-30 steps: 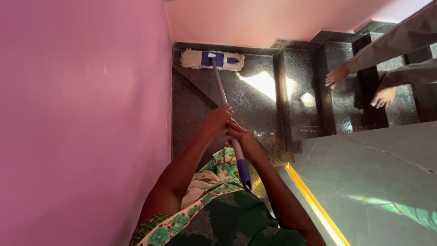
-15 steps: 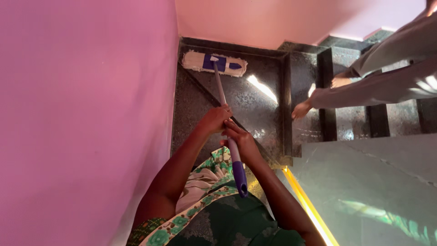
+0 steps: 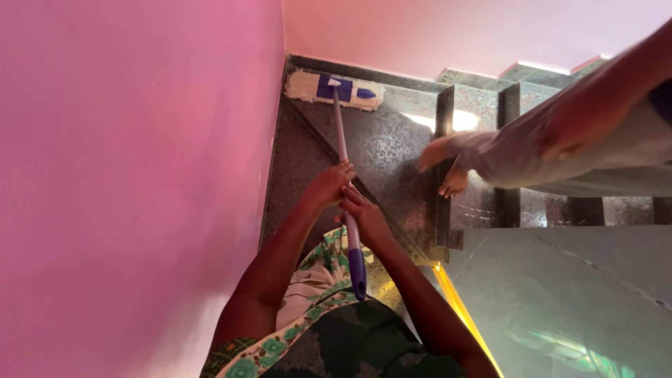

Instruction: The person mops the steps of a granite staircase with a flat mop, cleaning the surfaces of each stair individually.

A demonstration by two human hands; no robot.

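**On the stair landing: two hands, one mop**

Down on the dark granite landing [image 3: 378, 150], where it meets the pink wall [image 3: 126, 175], one flat mop is in use. Its cream pad with the blue plate, the mop head [image 3: 334, 89], lies flat on the stone, pushed right into the far corner below the wall. The mop handle [image 3: 344, 168] slants back up from there toward the person, ending in a purple grip near the green floral garment [image 3: 329, 336].

Both hands are clenched around the handle, stacked close together: the left hand [image 3: 327, 185] higher up the shaft, the right hand [image 3: 364, 213] just behind it. Holding with two hands at mid-shaft probably gives reach and downward pressure on the pad.

One other person stands on the steps [image 3: 483, 203] at right; two bare feet [image 3: 448, 164] show, one raised over the landing's edge, well apart from the mop head.
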